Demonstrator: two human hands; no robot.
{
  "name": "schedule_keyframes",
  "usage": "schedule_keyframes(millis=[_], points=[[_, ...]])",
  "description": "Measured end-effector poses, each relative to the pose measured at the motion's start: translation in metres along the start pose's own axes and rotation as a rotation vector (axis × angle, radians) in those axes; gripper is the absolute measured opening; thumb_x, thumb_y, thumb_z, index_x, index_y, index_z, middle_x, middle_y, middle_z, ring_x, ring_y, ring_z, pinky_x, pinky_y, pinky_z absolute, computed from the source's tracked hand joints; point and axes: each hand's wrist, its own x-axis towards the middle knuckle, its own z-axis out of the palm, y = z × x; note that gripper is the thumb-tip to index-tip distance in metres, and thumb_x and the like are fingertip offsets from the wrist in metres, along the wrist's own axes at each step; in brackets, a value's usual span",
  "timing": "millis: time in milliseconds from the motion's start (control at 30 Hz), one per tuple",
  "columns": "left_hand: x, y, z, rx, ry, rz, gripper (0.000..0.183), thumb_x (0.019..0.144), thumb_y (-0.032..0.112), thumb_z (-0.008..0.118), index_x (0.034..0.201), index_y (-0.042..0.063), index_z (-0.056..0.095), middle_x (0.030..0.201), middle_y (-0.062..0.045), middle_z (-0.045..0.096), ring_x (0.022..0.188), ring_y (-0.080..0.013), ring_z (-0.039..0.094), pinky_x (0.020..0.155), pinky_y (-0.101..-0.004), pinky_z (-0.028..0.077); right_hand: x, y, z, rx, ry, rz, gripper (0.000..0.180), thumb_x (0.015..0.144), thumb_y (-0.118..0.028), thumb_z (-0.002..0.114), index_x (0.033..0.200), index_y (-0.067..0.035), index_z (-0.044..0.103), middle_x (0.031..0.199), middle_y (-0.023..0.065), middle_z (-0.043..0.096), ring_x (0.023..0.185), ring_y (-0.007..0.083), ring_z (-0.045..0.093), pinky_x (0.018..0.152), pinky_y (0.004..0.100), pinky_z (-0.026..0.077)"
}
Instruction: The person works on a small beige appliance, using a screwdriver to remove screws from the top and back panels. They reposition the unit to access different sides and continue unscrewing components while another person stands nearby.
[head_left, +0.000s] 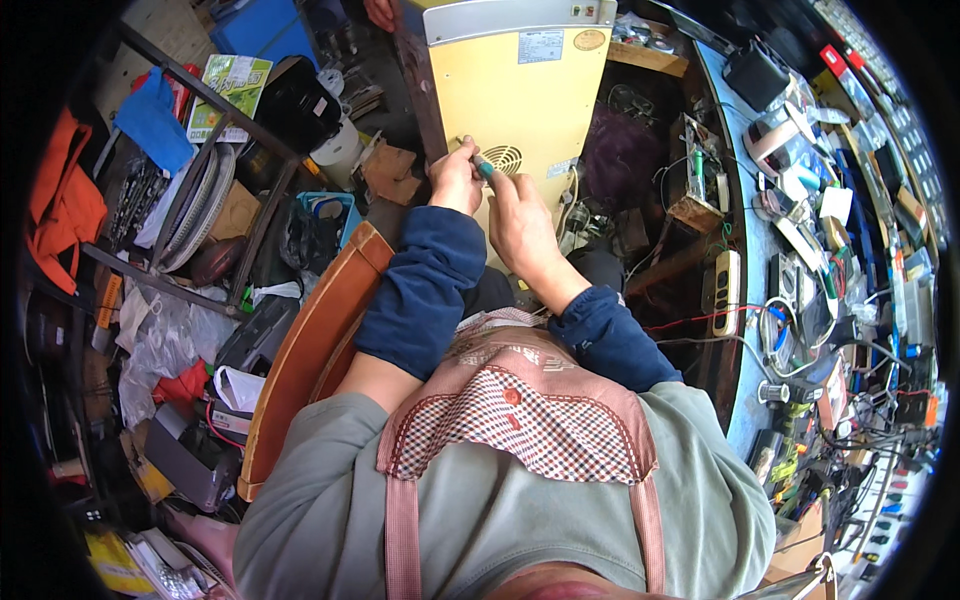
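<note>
A pale yellow appliance panel stands upright before me, with a round vent grille low in it. My right hand grips the teal handle of what looks like a screwdriver. Around the tool's front part close the fingers of my left hand, beside the panel's left edge. The tool crosses in front of the grille and points up and to the left. Its tip is mostly hidden by my left fingers, so I cannot tell what it touches. A power cord hangs at the panel's lower right.
Another person's hand shows at the top, near the appliance. Left stands a metal rack among bags and boxes. A brown curved chair back is by my left arm. On the right, a blue workbench carries tools, cables and a power strip.
</note>
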Motion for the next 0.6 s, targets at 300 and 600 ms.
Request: schedule_keyframes(millis=[300,600], points=[[0.003,0.018,0.001,0.038,-0.082,-0.033,0.025,0.111,0.016,0.058,0.106,-0.005,0.071,0.081,-0.004,0.057,0.068,-0.0158,0.052,0.062,-0.0287,0.046,0.008,-0.021,0.0,-0.007,0.053,-0.211,0.047,0.104,-0.019,0.063,0.144,0.005,0.055,0.119,0.0329,0.067,0.095,0.052,0.069,0.091,0.0542,0.057],[0.028,0.012,-0.008,0.001,-0.105,-0.039,0.026,0.113,0.017,0.055,0.111,-0.003,0.07,0.08,-0.001,0.057,0.063,-0.0136,0.051,0.06,-0.027,0.045,0.01,-0.013,0.014,0.076,0.139,-0.09,0.044,0.106,-0.018,0.06,0.144,0.004,0.055,0.104,0.0306,0.069,0.092,0.0476,0.07,0.084,0.0532,0.058]])
